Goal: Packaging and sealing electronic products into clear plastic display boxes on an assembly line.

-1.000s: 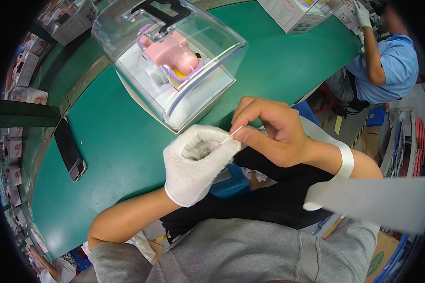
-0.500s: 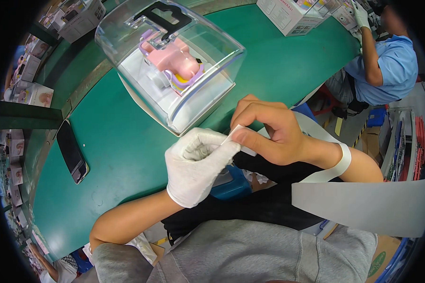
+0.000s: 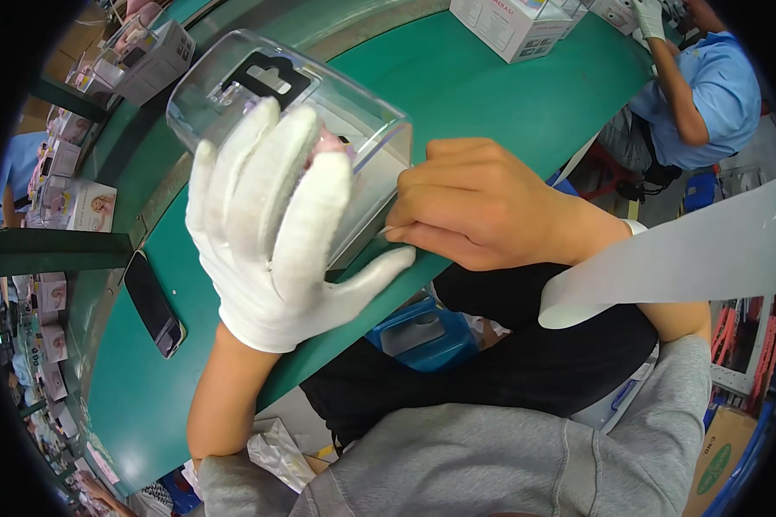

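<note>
A clear plastic package box (image 3: 362, 103) with a black hanger tab stands on the green table, a pink toy (image 3: 329, 142) inside it. My left hand (image 3: 267, 224), in a white glove, spreads its fingers over the near left side of the box and covers much of the toy. Its thumb points right along the table edge. My bare right hand (image 3: 483, 207) is closed at the box's near right corner, pinching a small clear sticker-like piece (image 3: 384, 233), mostly hidden by the fingers. A wide whitish strip (image 3: 664, 258) loops around my right wrist and trails to the right.
A black phone (image 3: 153, 303) lies on the green table (image 3: 224, 422) at left. White packaged boxes (image 3: 513, 30) stand at the far side, and more fill shelves on the left. A co-worker in a blue shirt (image 3: 716, 99) sits at far right. A blue bin (image 3: 427, 332) is below the table edge.
My left hand has left the white piece and moved up-left onto the box, opening out. My right hand has shifted slightly up-left to the box corner. The box appears lower and turned a little.
</note>
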`<state>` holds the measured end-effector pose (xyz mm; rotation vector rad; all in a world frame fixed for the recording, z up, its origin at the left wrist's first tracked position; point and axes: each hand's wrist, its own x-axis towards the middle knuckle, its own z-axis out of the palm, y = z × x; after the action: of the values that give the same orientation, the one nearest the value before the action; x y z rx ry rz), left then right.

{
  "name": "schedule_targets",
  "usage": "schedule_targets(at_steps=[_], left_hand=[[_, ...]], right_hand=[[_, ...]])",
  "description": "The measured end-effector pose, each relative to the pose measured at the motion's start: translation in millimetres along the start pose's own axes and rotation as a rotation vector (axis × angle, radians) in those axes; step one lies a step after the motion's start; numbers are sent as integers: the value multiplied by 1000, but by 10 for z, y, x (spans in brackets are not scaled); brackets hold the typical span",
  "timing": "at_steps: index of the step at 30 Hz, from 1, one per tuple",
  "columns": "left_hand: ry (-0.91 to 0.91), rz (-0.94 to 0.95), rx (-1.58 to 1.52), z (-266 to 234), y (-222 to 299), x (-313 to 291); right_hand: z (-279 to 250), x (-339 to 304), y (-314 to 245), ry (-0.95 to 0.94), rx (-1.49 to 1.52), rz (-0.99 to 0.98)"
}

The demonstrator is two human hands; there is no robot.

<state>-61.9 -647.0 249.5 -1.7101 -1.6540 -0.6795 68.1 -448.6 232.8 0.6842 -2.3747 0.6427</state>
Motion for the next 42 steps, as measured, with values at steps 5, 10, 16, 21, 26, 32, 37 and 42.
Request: schedule_targets(at_steps=[5,10,16,21,26,32,37,42], left_hand=[[54,-5,-6,37,-31,-32],[38,-6,2,9,-16,-48],[123,-9,25,76,94,-33],[128,-63,148,-12,224,-12],[268,-95,176,82,320,85],[201,-40,169,70,289,39],[192,-98,203,92,256,81],[208,-152,219,76,229,-46]], right_hand=[[15,70,-60,0,-104,2],[51,79,-116,49,-216,29],[-101,19,-199,10,-384,59],[-263,3,-194,-3,-361,42],[-417,-142,-209,-33,-289,155],[-459,-282,-235,16,-108,319],[-448,-238,-218,-10,-59,370],[-524,-283,-336,-16,-36,412]])
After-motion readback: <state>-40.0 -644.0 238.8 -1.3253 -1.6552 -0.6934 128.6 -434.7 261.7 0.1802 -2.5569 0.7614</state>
